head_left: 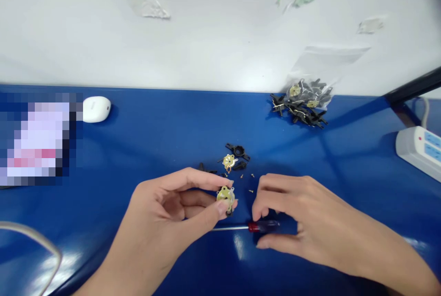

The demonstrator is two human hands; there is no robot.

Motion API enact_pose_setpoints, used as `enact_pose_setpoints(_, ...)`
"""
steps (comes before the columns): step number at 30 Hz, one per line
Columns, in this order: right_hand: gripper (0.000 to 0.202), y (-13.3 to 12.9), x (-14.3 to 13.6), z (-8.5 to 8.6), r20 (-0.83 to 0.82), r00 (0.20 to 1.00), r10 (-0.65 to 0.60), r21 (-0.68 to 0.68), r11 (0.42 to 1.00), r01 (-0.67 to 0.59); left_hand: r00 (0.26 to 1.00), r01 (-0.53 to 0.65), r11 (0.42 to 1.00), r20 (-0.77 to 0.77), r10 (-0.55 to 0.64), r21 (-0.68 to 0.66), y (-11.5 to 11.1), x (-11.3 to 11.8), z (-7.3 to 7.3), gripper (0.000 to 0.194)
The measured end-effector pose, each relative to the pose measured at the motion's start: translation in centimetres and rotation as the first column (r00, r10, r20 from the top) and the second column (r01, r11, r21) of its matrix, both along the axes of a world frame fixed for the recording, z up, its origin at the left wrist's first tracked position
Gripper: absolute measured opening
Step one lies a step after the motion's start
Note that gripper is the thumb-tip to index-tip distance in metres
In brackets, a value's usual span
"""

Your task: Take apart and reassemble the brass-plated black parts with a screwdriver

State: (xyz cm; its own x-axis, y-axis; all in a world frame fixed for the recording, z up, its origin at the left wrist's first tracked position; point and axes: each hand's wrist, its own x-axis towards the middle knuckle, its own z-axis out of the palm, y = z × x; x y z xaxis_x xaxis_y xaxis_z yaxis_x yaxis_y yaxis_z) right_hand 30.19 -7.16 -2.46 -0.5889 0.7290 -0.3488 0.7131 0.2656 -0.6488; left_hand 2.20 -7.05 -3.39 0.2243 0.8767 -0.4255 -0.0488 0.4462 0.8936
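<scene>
My left hand (179,213) pinches a small round yellow-and-metal disc (225,195) between thumb and fingers, with a bit of black part showing beneath it. To the right, my right hand (292,208) has its thumb and fingers apart around the handle of a screwdriver (263,226), which lies on the blue table with its shaft pointing left. Whether the fingers touch the handle is unclear. Just beyond my hands lie a second yellow disc (229,162), a black bracket (238,150) and several tiny brass screws (251,190).
Black parts (299,114) and a clear bag of parts (312,91) lie at the back right. A white power strip (420,151) is at the right edge. A white case (97,109) and a pale cable (37,236) are at the left.
</scene>
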Motion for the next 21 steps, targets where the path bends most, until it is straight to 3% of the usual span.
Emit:
enact_pose_setpoints(5, 0.008, -0.2, 0.1, 0.0, -0.017, 0.999, 0.045, -0.038, 0.998, -0.046, 1.000, -0.004, 1.000, -0.003, 0.004, 0.026, 0.0, -0.1, -0.1, 0.024)
enact_pose_setpoints(11, 0.016, 0.9, 2.4, 1.3, -0.148, 0.979, -0.142, -0.148, 0.982, 0.120, 0.999, -0.039, 0.999, 0.038, 0.038, 0.027, -0.1, 0.0, 0.2, 0.020)
enact_pose_setpoints(16, 0.013, 1.5, 3.0, 2.4, -0.357, 0.840, -0.409, -0.202, 0.912, 0.358, 0.989, -0.059, 0.998, 0.135, 0.059, 0.001, 0.1, 0.0, 0.3, 0.021)
enact_pose_setpoints(19, 0.014, 1.8, 2.6, 2.7, -0.466, 0.743, -0.481, -0.151, 0.871, 0.468, 0.987, -0.077, 0.997, 0.140, 0.078, -0.012, 0.3, 0.0, 0.4, 0.019)
enact_pose_setpoints(21, 0.014, 1.9, 2.3, 2.7, -0.479, 0.720, -0.502, -0.103, 0.847, 0.522, 0.988, -0.078, 0.997, 0.131, 0.078, -0.003, 0.3, 0.1, 0.5, 0.019)
